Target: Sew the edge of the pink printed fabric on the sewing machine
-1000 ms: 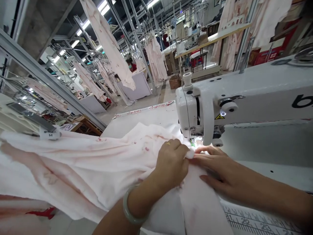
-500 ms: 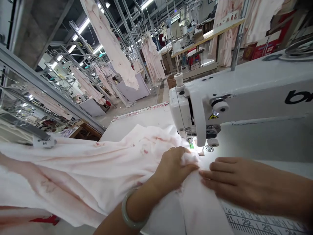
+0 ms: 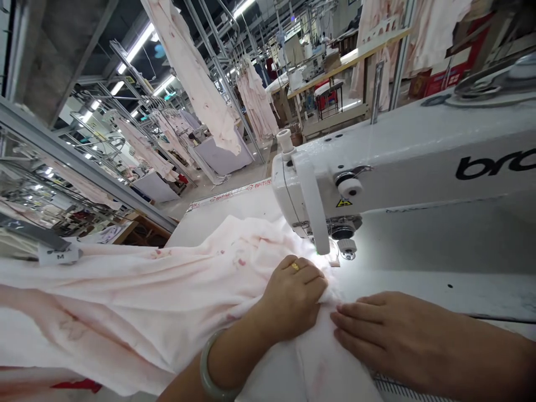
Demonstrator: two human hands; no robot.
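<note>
A pale green bangle (image 3: 206, 371) circled the left wrist nearest the viewer, and a strip of ruler markings (image 3: 402, 388) showed below the right hand (image 3: 389, 335). That hand was open, its fingers extended together and their tips laid on the pale pink cloth (image 3: 201, 296). Just beside it, the left hand (image 3: 291, 298), wearing a gold ring (image 3: 295, 266), was closed on a bunched fold of the cloth. The cloth lay in loose folds over the white tabletop (image 3: 251, 204), spreading well to the left, where a tag marked M (image 3: 61, 255) stood at its edge. Its gathered end sat in bright light right by the head of a white sewing machine (image 3: 419, 162); whether it reached under the needle could not be told. Beyond the tabletop's red-lettered far edge, a pale pink garment (image 3: 196, 84) hung from above, with more hanging garments (image 3: 256, 100), a wood-edged table (image 3: 347, 70) and ceiling lights (image 3: 138, 47) behind.
</note>
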